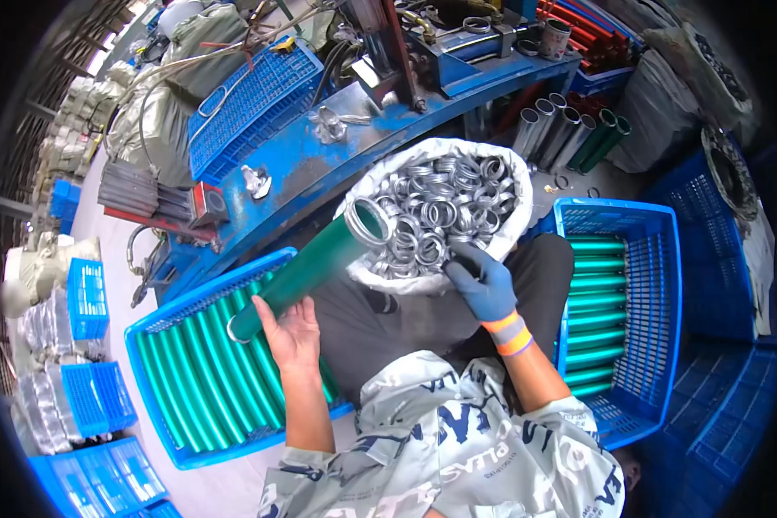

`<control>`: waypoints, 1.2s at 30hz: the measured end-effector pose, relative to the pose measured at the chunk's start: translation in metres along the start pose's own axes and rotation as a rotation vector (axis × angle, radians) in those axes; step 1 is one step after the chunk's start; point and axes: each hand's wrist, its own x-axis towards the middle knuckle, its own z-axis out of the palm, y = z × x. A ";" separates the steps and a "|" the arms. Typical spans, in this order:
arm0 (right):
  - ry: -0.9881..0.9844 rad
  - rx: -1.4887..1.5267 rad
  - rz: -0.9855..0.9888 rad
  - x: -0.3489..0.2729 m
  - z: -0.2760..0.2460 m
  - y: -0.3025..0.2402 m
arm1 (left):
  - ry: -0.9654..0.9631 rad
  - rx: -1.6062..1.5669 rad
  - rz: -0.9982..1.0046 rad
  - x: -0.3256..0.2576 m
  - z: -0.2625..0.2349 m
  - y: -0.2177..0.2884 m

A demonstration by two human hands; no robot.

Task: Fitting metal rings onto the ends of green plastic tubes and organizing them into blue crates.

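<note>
The blue metal workbench [319, 164] ran slantwise above the white sack [501, 229], carrying a press-like machine [388, 52] at its upper end. Right of the sack stood a blue plastic crate [656, 285] with green tubes [596, 302] stacked lengthwise inside it. Left of and below the sack lay a second blue crate [160, 406], filled with a row of matching green tubes [203, 380]. More blue crates [725, 397] sat further right of the sack, well apart from it. Above and to the right of the sack, a bundle of grey and green tubes [570, 129] leaned beneath the bench.

The sack itself rested on the person's lap, its mouth rolled open and heaped with silvery metal rings [449, 203].

A single green tube [306, 272] was held tilted, its upper end touching the sack's left rim, and that end was capped with a metal ring [369, 220]. The bare left hand [292, 332] cupped the tube's lower end, fingers curled up around it, just left of and below the sack. The right hand [483, 281], in a blue glove with an orange and grey cuff, rested at the sack's lower edge with its fingertips down among the rings; whether it pinched one could not be told.
</note>
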 end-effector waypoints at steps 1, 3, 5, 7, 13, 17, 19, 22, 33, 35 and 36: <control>0.106 -0.375 -0.156 -0.014 -0.003 -0.001 | -0.014 0.016 0.007 0.003 0.000 0.007; 0.233 -0.972 -0.482 -0.023 -0.038 -0.006 | -0.023 -0.001 0.031 0.004 0.007 -0.007; 0.183 -1.345 -0.663 -0.031 -0.036 -0.017 | -0.052 0.014 0.039 0.019 0.021 0.001; 0.120 -1.459 -0.539 -0.049 -0.051 -0.012 | -0.072 0.004 0.028 0.030 0.031 0.002; 0.120 -1.562 -0.301 -0.053 -0.069 -0.054 | -0.294 0.091 0.054 0.100 0.101 0.005; 0.305 -1.356 -0.418 -0.042 -0.080 -0.064 | -0.271 0.076 0.137 0.203 0.145 0.002; 0.370 -1.175 -0.463 -0.029 -0.082 -0.056 | -0.241 0.063 0.171 0.251 0.160 -0.006; 0.417 -1.255 -0.591 -0.012 -0.073 -0.045 | -0.088 0.066 0.195 0.327 0.156 -0.005; 0.428 -1.248 -0.606 0.014 -0.072 -0.044 | 0.068 0.097 0.072 0.412 0.140 -0.028; 0.466 -1.135 -0.571 0.015 -0.080 -0.041 | 0.049 0.104 0.059 0.408 0.148 -0.038; 0.460 -1.137 -0.588 0.017 -0.074 -0.043 | 0.091 0.119 0.057 0.411 0.149 -0.028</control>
